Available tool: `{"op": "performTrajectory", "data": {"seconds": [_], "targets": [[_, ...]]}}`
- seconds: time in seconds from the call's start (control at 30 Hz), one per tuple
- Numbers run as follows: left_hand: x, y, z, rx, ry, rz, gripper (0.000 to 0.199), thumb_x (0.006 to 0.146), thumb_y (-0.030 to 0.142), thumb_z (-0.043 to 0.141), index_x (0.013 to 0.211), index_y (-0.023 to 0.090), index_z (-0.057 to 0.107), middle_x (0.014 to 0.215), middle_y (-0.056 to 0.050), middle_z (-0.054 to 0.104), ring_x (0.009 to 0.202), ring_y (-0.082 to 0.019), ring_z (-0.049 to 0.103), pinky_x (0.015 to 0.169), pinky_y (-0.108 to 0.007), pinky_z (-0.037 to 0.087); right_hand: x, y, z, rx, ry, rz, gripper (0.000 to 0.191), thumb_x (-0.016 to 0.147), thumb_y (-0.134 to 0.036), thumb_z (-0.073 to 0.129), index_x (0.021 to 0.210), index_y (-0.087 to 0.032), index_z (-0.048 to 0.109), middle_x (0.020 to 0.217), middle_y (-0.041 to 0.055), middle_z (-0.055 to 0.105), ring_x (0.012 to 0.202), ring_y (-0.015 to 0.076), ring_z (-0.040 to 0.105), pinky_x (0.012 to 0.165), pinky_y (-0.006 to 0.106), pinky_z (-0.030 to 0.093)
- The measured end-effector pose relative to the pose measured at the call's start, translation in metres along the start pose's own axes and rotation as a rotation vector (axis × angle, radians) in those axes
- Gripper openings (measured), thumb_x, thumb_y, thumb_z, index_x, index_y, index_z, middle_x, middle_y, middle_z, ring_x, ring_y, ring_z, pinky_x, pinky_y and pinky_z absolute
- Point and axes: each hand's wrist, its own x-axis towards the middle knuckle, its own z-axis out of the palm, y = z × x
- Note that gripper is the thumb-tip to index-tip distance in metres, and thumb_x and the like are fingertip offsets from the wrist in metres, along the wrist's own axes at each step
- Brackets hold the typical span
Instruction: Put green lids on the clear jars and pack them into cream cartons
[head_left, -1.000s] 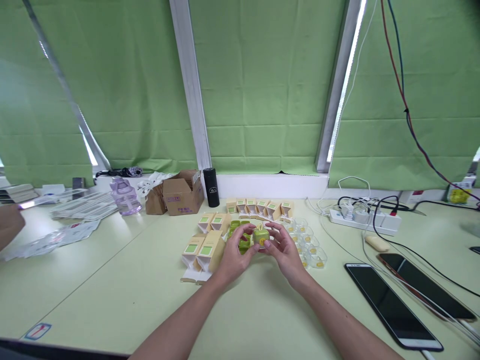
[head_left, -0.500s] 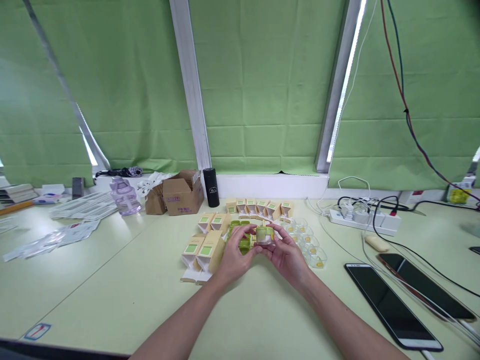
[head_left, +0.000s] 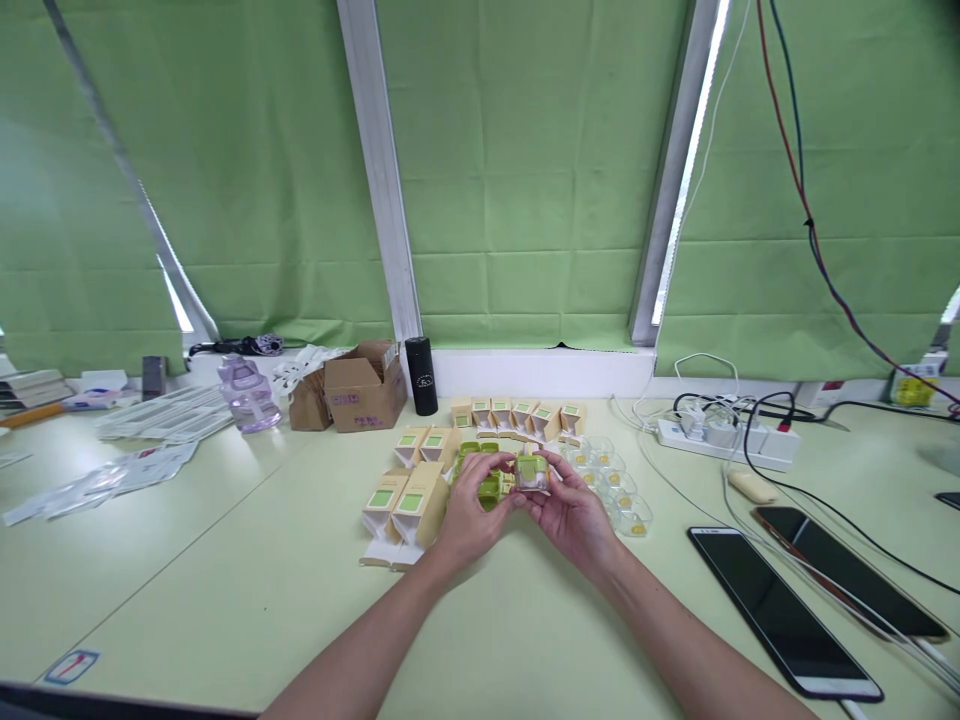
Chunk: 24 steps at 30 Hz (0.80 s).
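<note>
Between both hands, raised above the table, is a small clear container with a green top (head_left: 532, 472). My left hand (head_left: 478, 500) pinches it from the left with thumb and fingers. From the right, the fingers of my right hand (head_left: 574, 505) close around its other side. Behind my left hand stand several green pieces (head_left: 490, 489), partly hidden by the fingers. Several clear plastic cups (head_left: 619, 482) with yellow centres lie right of my right hand. Small cream boxes (head_left: 420, 503) with green labels sit left of my left hand, their flaps open.
A row of more cream boxes (head_left: 517, 416) stands farther back. Left of a black cylinder (head_left: 421, 375) are a cardboard box (head_left: 366, 392) and a purple bottle (head_left: 249, 395). At right lie phones (head_left: 784, 610), cables and a power strip (head_left: 727, 440).
The container has tilted in my fingers, so its green top now faces me more. Both hands keep their hold in nearly the same place.
</note>
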Motion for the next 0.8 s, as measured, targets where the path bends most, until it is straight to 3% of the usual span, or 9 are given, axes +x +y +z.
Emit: {"op": "performTrajectory", "data": {"seconds": [0.13,0.27,0.43,0.67,0.8], "targets": [[-0.0007,-0.0006,0.0001,-0.007,0.002,-0.028,0.042,0.091,0.038,0.076,0.131,0.025,0.067,0.121,-0.010,0.068,0.109,-0.027,0.064,0.094,-0.041,0.054,-0.0025,-0.0031,0.0010,-0.010,0.014,0.008,0.047,0.083,-0.045,0.084,0.124,-0.032,0.065,0.098,0.0032,0.080,0.093,0.0284,0.077,0.094,0.052,0.058],[-0.0003,0.0000,0.0000,-0.030,-0.001,-0.069,0.046,0.093,0.045,0.074,0.132,0.024,0.065,0.121,-0.011,0.067,0.110,-0.026,0.065,0.097,-0.042,0.054,-0.0040,-0.0051,0.0024,-0.049,0.070,-0.018,0.056,0.079,-0.043,0.088,0.128,-0.032,0.063,0.099,0.0019,0.078,0.086,0.0231,0.074,0.083,0.042,0.060],[0.0008,0.0015,-0.0012,-0.040,-0.031,-0.120,0.050,0.095,0.051,0.071,0.136,0.023,0.063,0.123,-0.012,0.069,0.111,-0.027,0.065,0.098,-0.043,0.054,-0.0051,-0.0081,0.0081,-0.139,0.111,-0.077,0.060,0.073,-0.043,0.093,0.125,-0.030,0.065,0.109,0.0045,0.074,0.090,0.0219,0.069,0.073,0.034,0.059],[0.0001,-0.0004,0.0008,-0.048,-0.036,-0.156,0.055,0.092,0.052,0.075,0.139,0.024,0.063,0.128,-0.012,0.069,0.116,-0.028,0.065,0.103,-0.045,0.052,-0.0047,-0.0061,0.0058,-0.250,0.117,-0.137,0.065,0.072,-0.042,0.094,0.128,-0.032,0.061,0.120,0.0050,0.070,0.093,0.0216,0.069,0.076,0.034,0.059],[0.0003,-0.0001,0.0019,-0.070,-0.054,-0.192,0.061,0.088,0.053,0.079,0.140,0.025,0.063,0.131,-0.013,0.067,0.120,-0.030,0.064,0.104,-0.045,0.053,-0.0024,-0.0039,0.0016,-0.330,0.134,-0.189,0.069,0.070,-0.038,0.095,0.129,-0.030,0.060,0.122,0.0071,0.071,0.105,0.0253,0.067,0.081,0.036,0.059]]}}
